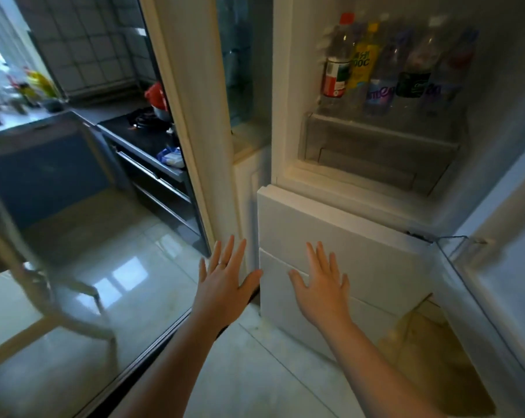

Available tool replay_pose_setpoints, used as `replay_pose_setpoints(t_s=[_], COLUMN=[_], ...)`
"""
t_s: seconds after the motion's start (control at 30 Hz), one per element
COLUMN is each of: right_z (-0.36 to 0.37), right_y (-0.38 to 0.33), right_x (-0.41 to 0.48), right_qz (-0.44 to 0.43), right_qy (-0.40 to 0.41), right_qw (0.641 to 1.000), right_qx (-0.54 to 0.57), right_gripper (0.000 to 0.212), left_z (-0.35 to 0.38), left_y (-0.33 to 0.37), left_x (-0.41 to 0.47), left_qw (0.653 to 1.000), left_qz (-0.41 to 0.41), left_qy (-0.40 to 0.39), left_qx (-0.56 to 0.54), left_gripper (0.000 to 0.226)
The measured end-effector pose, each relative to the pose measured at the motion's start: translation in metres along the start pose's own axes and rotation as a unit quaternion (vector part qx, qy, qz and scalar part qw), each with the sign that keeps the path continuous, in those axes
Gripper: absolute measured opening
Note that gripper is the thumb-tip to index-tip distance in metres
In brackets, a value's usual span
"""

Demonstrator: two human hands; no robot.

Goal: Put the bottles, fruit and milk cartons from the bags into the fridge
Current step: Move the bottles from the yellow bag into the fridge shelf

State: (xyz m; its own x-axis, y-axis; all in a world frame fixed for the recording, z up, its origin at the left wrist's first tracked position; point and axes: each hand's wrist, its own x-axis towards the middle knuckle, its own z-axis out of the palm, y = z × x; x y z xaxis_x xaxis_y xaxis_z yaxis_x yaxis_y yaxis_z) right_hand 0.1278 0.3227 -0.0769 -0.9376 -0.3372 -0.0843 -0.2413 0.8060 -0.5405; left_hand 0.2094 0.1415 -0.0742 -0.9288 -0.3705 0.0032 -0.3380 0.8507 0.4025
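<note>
The person holds both hands out low in front of the open fridge (283, 101). The left hand (225, 277) has its grip spread wide, with fingers straight and a ring (222, 263) on one finger. The right hand (321, 286) is spread wide too, in front of the white fridge drawers (360, 233). I cannot tell if it touches them. Up inside the fridge, the bottles (388, 67) stand in a row above a clear drawer (376, 146). A stove (143, 119) sits off to the left.

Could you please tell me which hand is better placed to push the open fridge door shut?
Right, probably: the right hand is open, empty and nearer the open fridge door at the right; the left hand, also empty, is farther off.
</note>
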Motion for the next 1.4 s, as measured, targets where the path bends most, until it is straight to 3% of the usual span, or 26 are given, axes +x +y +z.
replay_pose_setpoints(t_s=[0.4,0.73,1.07,1.4], right_z=[0.035,0.060,0.040,-0.021], right_y=[-0.012,0.027,0.106,0.229], right_x=[-0.160,-0.330,-0.440,-0.519], right_qz=[-0.066,-0.024,0.070,0.189], right_qy=[-0.048,-0.064,-0.058,0.001], right_qw=[0.997,0.997,0.993,0.979], right_qx=[0.000,-0.030,-0.072,-0.072], right_gripper=[0.065,0.067,0.066,0.066], left_z=[0.000,0.038,0.090,0.159], left_y=[-0.042,-0.042,0.017,0.152], left_x=[-0.182,-0.319,-0.408,-0.457], left_qw=[0.998,0.998,0.984,0.949], left_qz=[-0.049,-0.039,0.062,0.203], left_qy=[-0.004,-0.052,-0.160,-0.242], left_qx=[-0.038,-0.020,-0.036,-0.001], left_gripper=[0.089,0.072,0.073,0.071])
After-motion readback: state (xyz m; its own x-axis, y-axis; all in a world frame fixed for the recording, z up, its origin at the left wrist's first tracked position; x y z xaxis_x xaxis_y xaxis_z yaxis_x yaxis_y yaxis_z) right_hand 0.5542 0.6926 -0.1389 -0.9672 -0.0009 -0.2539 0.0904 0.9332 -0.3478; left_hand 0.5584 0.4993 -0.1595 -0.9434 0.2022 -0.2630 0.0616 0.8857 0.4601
